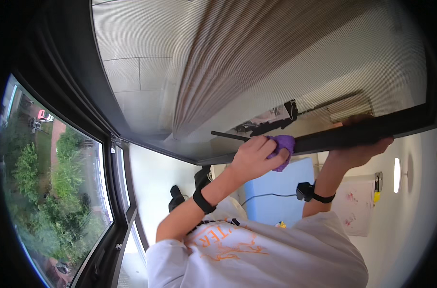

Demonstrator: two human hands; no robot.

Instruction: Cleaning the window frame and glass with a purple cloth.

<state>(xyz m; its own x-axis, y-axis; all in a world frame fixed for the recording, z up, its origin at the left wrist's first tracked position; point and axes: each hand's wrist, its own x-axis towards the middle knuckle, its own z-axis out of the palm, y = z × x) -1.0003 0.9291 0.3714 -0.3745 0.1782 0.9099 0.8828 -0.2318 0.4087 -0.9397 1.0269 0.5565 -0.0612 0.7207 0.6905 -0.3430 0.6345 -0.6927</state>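
Observation:
A crumpled purple cloth (285,158) is bunched in my left hand (256,156), pressed against the dark frame of a mesh window screen (323,141). A thin black bar (228,135), perhaps a handle, sticks out beside my left fingers. Further right along the same frame, my right hand (351,154) grips its edge; some of its fingers are behind the frame and show dimly through the mesh. The grey mesh (142,111) stretches above both hands. Each wrist wears a black band.
Left of me a dark-framed window pane (56,172) looks down on trees from a height. Pleated brown curtains (218,64) show through the mesh. Beyond my arms are a light-blue panel (279,190), a dark cable (269,195) and a lit wall lamp (397,175).

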